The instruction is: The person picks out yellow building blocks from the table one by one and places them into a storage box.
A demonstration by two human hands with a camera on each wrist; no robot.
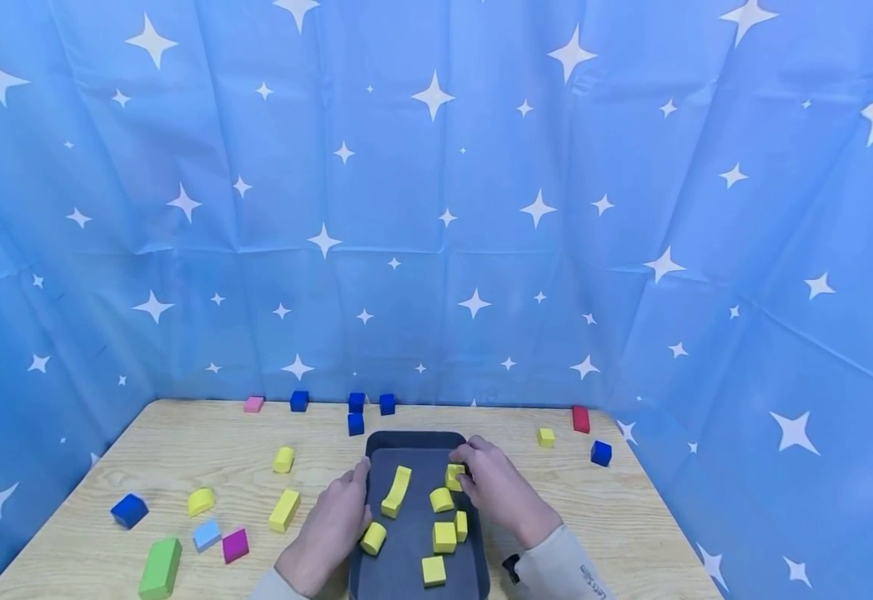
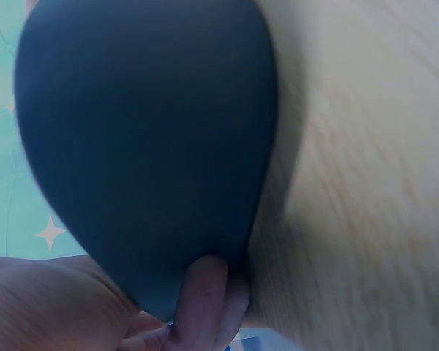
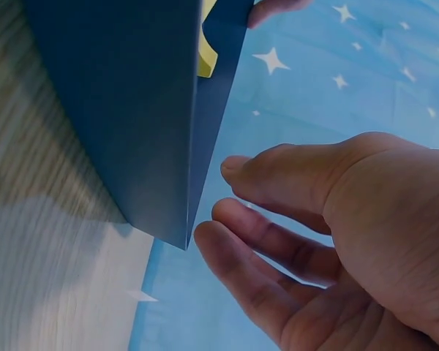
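Gripping left wall of dark tray point(image 1: 402, 571): left hand point(image 1: 333, 521). Right hand point(image 1: 502, 490) over tray's right edge, thumb and fingers parted, nothing pinched. Yellow block point(image 1: 454, 477) inside tray, just beside right fingertips. Tray between hands.

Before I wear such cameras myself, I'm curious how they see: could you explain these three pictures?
There is no machine here: a person works bare-handed. The large picture comes from a camera on the head, looking forward and down; the other two come from cameras on the left and right wrists. On the wooden table lie coloured blocks and a dark tray with yellow blocks in it. The left hand grips the tray's edge. The right hand is at the opposite side, near a yellow block; its wrist view shows nothing between the fingers.
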